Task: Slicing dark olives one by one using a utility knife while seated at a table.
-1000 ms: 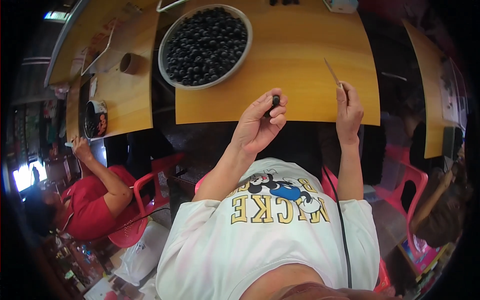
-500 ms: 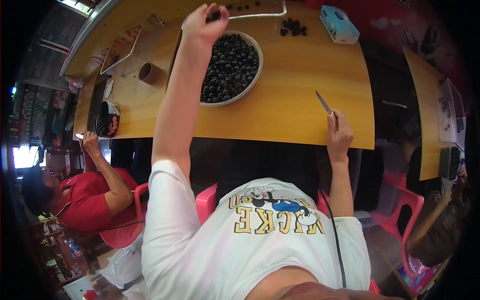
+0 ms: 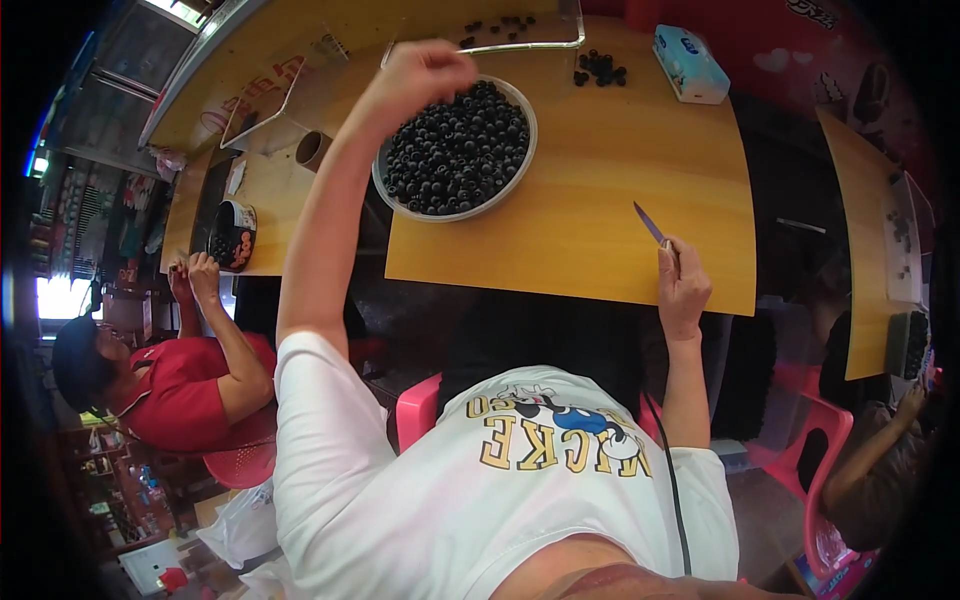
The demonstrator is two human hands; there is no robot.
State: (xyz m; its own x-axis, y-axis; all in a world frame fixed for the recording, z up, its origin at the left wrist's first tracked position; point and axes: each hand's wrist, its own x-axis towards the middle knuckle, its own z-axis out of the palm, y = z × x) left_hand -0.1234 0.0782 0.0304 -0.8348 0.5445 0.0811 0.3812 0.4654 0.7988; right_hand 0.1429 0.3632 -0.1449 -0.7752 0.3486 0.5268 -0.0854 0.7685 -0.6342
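Observation:
My right hand holds a small knife by its handle end. The blade points up and away over the table's right part. Over the left far rim of a big white bowl is my left hand. Its fingers look curled but are smeared by motion, so what they hold, if anything, cannot be made out. Dark, glossy, round fruit-like pieces heap the bowl; their exact kind is unclear.
Beyond the bowl stands a clear tray with a few dark pieces. Loose dark pieces and a blue tissue pack lie far right. Left are a brown cup, a black tub and a co-worker in red; another person sits right.
My left hand has come back toward me from the clear tray to the bowl's far rim; the dark piece it held no longer shows. My right hand keeps the knife almost unmoved.

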